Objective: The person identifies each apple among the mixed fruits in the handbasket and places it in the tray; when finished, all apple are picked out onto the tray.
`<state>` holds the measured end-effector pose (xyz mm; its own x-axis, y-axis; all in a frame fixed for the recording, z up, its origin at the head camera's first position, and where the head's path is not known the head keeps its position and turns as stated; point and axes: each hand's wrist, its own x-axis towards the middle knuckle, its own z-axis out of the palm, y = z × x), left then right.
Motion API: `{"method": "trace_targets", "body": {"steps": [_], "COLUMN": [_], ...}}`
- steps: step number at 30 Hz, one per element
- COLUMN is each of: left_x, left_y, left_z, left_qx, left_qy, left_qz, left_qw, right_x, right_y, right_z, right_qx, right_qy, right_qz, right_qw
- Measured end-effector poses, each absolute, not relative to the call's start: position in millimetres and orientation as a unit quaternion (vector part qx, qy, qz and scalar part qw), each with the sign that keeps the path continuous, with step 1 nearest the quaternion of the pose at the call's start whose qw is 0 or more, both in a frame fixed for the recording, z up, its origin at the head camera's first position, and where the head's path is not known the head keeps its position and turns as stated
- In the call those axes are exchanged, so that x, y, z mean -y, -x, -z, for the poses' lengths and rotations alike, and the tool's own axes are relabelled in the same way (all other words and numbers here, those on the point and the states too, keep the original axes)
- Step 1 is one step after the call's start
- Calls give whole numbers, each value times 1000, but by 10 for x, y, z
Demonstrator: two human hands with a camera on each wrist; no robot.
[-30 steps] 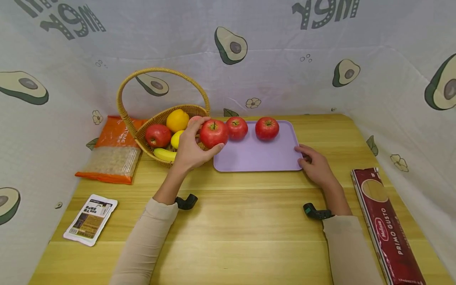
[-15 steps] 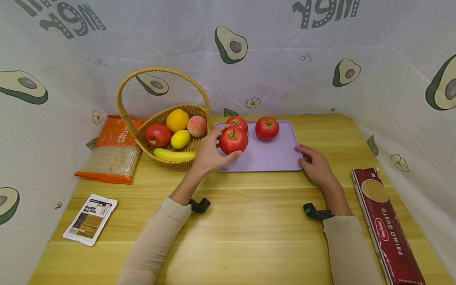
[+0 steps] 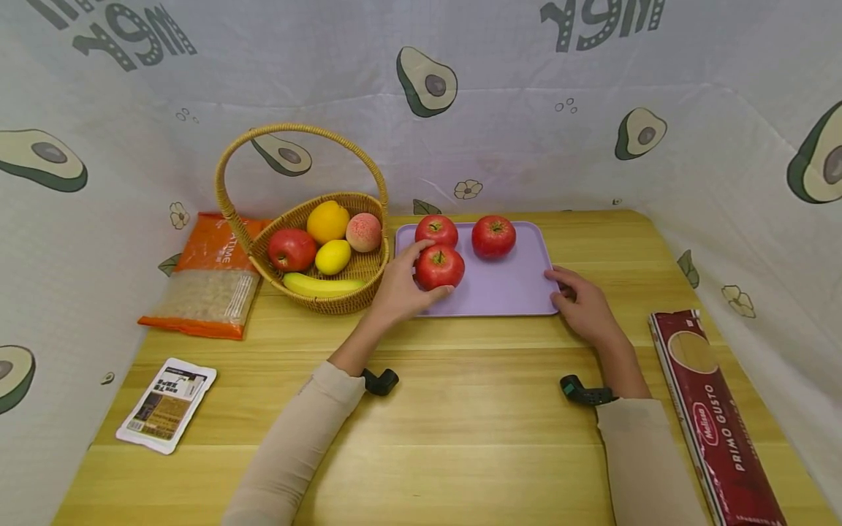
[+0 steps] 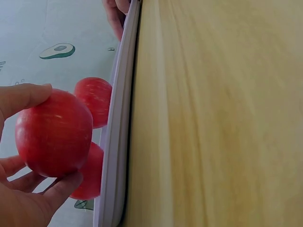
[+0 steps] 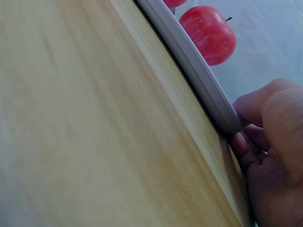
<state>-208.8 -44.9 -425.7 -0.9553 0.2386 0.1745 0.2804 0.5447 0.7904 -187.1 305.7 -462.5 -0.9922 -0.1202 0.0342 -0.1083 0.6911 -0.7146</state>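
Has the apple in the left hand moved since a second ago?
Yes: in the head view, the held apple has moved rightward, away from the stationary basket, over the tray.

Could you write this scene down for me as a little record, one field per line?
Left hand: holds a held apple, red, above the tray's left part
Right hand: grips the right edge of the purple tray
On tray: back-left apple; right-hand apple
Wicker basket: red basket apple, orange, peach, lemon, banana
Table's left side: orange bag, white pouch
Table's right side: dark red Primo Gusto pack
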Motion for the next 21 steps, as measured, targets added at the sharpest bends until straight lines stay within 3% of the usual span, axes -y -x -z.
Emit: {"method": "trace_targets", "body": {"steps": [13, 21], "left_x": [474, 538], "left_y": [2150, 2103], "left_z": [4404, 4284], "left_qx": [893, 887], "left_qy": [119, 130], "left_qz": [434, 443], "left_qw": [7, -9], "right_x": [-3038, -3040], "right_y": [1873, 1873], "right_z": [4628, 4602], "right_qx": [-920, -921], "right_qy": [54, 52], "right_qz": [387, 386], "right_qw": [16, 16]}}
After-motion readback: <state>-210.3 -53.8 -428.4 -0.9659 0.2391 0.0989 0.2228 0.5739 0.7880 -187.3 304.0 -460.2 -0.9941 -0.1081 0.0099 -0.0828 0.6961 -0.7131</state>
